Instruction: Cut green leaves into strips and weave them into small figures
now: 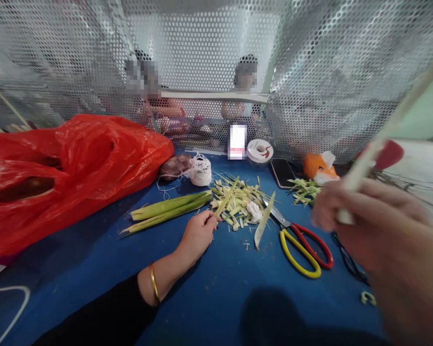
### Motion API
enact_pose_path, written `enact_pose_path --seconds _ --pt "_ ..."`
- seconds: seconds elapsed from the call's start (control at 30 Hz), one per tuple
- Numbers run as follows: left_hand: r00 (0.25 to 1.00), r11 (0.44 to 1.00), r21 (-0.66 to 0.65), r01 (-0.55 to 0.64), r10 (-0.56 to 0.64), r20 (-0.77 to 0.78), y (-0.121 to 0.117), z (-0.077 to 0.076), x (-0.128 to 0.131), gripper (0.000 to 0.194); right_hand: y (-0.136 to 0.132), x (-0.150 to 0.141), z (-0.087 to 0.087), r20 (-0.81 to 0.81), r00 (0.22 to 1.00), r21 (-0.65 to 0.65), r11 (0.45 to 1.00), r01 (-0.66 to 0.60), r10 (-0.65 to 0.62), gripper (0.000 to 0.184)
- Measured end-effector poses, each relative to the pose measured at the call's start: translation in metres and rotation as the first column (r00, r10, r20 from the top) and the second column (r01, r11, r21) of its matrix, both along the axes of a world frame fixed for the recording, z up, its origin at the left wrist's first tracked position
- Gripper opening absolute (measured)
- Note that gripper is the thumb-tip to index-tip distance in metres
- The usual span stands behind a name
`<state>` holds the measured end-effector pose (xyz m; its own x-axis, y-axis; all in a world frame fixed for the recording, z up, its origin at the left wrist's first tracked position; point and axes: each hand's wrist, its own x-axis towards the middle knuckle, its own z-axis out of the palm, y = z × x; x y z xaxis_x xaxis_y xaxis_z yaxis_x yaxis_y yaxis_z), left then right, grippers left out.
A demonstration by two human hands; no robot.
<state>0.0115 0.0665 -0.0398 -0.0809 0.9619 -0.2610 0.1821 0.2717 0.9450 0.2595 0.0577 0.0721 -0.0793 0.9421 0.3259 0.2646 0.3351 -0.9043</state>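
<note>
My left hand (199, 234) is closed on the lower end of a narrow yellow-green leaf strip (228, 196). The strip points away over a heap of cut leaf scraps (241, 204). Raised at the right, close to the camera, my right hand (386, 226) is closed round a long pale stalk (364, 166); hand and stalk are blurred. Scissors (290, 235) with one red and one yellow handle lie between my hands. Beside their blades is a loose leaf piece (264, 222). Long green leaf bundles (169, 209) lie left of the heap.
A red plastic bag (104, 149) covers the left side. Along the back are a ball of white string (201, 170), a white ribbon spool (260, 150), a phone (283, 173) and an orange packet (319, 166). Behind a perforated metal screen (202, 43), two people are seen.
</note>
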Motion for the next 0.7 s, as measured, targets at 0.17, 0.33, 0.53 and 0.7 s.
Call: enact_pose_path --seconds 0.17,0.33,0.53,0.7 --pt "0.994 0.999 -0.017 -0.035 0.037 0.107 0.001 0.004 0.002 0.017 0.050 -0.003 -0.037 0.608 0.793 -0.120 0.991 0.062 0.024 0.024" --pt "0.986 0.996 -0.087 -0.037 0.051 0.158 0.001 0.013 0.002 0.013 0.067 0.005 -0.054 0.803 0.592 -0.214 0.962 0.168 0.075 0.009" --pt "0.963 0.991 -0.130 -0.040 0.073 0.259 -0.002 0.018 0.004 0.017 0.058 -0.001 -0.044 0.847 0.517 -0.232 0.960 0.154 0.122 0.026" --pt "0.938 0.992 -0.120 -0.021 0.062 0.340 -0.004 0.020 0.004 0.019 0.049 -0.002 -0.051 0.935 0.293 -0.216 0.976 0.021 0.201 0.021"
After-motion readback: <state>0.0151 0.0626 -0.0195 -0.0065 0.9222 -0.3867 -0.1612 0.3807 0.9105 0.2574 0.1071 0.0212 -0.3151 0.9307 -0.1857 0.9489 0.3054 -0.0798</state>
